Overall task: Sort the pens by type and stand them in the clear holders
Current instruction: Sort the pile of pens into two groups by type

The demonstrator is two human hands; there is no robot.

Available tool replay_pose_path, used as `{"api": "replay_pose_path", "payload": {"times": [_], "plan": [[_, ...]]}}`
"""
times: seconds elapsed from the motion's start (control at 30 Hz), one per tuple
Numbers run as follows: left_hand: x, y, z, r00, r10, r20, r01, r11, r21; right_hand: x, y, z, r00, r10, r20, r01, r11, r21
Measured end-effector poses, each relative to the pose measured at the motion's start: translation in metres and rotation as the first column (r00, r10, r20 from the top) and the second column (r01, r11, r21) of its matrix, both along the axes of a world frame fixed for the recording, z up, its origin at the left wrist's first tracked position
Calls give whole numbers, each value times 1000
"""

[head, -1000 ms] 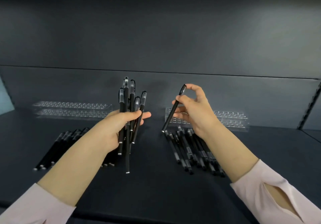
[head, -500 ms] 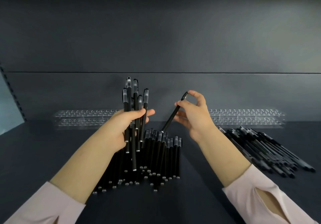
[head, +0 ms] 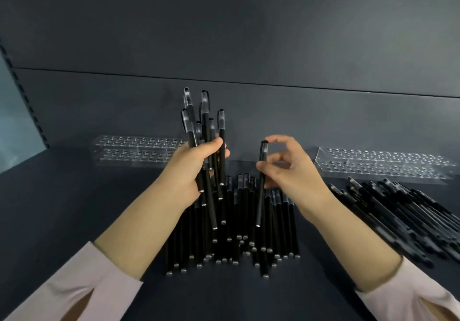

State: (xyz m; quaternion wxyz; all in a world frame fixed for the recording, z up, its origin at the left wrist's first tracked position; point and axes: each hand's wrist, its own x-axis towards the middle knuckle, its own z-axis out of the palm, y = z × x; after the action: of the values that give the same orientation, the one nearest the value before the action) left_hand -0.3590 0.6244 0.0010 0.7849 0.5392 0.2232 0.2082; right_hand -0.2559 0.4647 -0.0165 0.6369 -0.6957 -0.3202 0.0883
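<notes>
Left hand point(head: 196, 169) grips a pen bundle point(head: 204, 121) upright; right hand point(head: 293, 171) pinches a single pen point(head: 260, 191) near its cap. Light, stiff, slick barrels, so I'd hold mid-barrel. Loose pile point(head: 236, 241) at 6 o'clock, second pile point(head: 398, 211) at 3, left holder point(head: 134, 150) at 10, right holder point(head: 383, 164) at 2.

A bundle point(head: 204, 121) of black pens with clear caps was gripped upright in the left hand point(head: 191, 171). One pen point(head: 260, 203) was pinched nearly upright, cap up, in the right hand point(head: 296, 171). A middle pile point(head: 231, 248) was laid flat below them, and a right pile point(head: 408, 218) was laid slantwise. Behind, well apart, a left holder point(head: 134, 151) and a right holder point(head: 380, 164), clear and perforated, were set.
</notes>
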Motion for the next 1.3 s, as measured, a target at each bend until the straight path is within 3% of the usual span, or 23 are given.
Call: {"api": "replay_pose_path", "payload": {"times": [0.13,0.3,0.4,0.57,0.7,0.83,1.0,1.1,1.2,1.3], "plan": [[-1,1,-3,999,5,48,-5,1000,-10,-3,2,-6,1000,19,19,-18,997,-73],[-1,-3,-6,999,-22,44,23,999,-24,-2,2,-15,989,-63,133,88,976,-198],[1,-9,-7,998,-47,30,47,999,-3,0,1,-18,993,-82,81,97,974,-206],[1,-22,-8,991,-134,-4,134,989,64,0,1,-13,995,-99,-24,98,994,-40],[0,-32,-9,983,-178,-40,182,971,154,-2,0,-7,976,27,-214,-9,996,85],[-2,-36,-11,980,-190,-62,199,957,210,-4,-2,-2,893,167,-419,-84,974,211],[-3,-35,-10,987,-132,-88,146,973,178,0,-2,0,861,124,-493,97,912,399],[-3,-31,-8,991,-125,-43,127,991,39,7,-5,-2,919,-2,-394,191,878,439],[-3,-25,-8,996,-79,-35,78,997,-29,10,-7,-4,979,-100,-179,162,913,375],[-2,-18,-9,999,-7,-50,6,1000,-26,5,-6,-5,995,-97,17,88,957,277]]}}
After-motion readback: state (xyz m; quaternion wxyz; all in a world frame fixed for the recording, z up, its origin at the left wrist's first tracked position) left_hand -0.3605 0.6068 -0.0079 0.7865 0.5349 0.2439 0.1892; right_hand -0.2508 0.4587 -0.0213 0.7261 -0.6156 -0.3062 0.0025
